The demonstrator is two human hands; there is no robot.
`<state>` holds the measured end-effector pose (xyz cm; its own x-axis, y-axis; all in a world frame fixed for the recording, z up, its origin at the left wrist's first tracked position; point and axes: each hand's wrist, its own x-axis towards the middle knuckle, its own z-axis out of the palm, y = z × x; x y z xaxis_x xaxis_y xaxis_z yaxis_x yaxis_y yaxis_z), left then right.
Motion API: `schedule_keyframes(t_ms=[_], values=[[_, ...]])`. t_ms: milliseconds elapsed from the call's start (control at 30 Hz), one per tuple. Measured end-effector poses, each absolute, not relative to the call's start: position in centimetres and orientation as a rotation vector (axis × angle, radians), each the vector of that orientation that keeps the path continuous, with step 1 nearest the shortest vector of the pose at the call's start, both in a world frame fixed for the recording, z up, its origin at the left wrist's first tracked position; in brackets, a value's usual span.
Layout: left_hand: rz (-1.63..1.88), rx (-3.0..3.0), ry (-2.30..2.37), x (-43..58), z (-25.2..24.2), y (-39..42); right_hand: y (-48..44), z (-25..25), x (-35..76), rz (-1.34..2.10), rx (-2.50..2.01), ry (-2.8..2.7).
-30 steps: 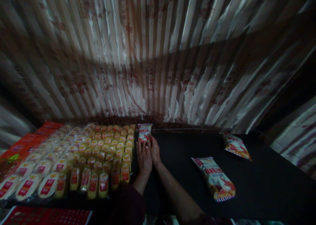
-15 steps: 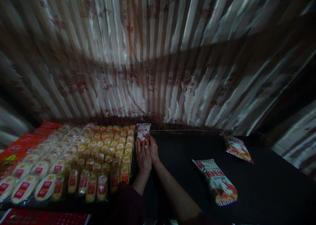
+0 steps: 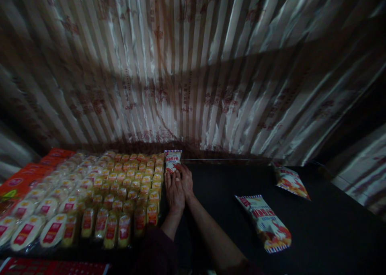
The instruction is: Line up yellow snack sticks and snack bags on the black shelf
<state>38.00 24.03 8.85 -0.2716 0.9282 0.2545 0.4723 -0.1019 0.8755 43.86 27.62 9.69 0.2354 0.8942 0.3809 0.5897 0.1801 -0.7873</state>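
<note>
A snack bag (image 3: 172,161), white with red lettering and a striped top seal, lies at the back of the black table, against the right edge of the rows of wrapped cakes (image 3: 132,174). My left hand (image 3: 175,192) covers its near end, fingers stretched forward and close together. From the right, my right hand (image 3: 186,180) wraps the bag's side, its fingertips meeting the left hand. Between them the two hands grip the bag, whose lower part is hidden under the fingers.
Two similar bags lie on the black table (image 3: 217,210) to the right: one bag (image 3: 268,222) nearer, another bag (image 3: 292,182) farther back. At left stand white round packs (image 3: 54,230) and orange packages (image 3: 21,180). A red printed package (image 3: 54,267) is at the front edge. A wrinkled foil-like curtain (image 3: 193,74) hangs behind.
The snack bag under my hands has shifted slightly left, closer against the cakes, and its top has straightened. My hands stay on it, almost unmoved.
</note>
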Motion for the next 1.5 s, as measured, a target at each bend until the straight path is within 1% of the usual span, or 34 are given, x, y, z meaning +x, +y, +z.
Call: schedule_keyframes(t_ms=[367, 633, 967, 1267, 1500], values=[[1.302, 1.551, 1.757, 37.9, 9.7, 23.8, 27.3, 9.8, 44.1, 0.414, -1.533, -1.519], [1.341, 1.537, 1.753, 38.0, 8.8, 24.0, 27.0, 10.1, 44.3, 0.428, -1.542, -1.572], [1.286, 1.616, 1.766, 37.9, 9.2, 23.7, 26.9, 9.7, 44.1, 0.326, -1.543, -1.528], [1.174, 1.737, 1.797, 38.6, 9.8, 20.8, 25.3, 8.1, 45.3, 0.331, -1.648, -1.445], [1.12, 1.823, 1.762, 38.6, 9.9, 16.7, 21.6, 7.7, 46.0, 0.321, -1.649, -1.482]])
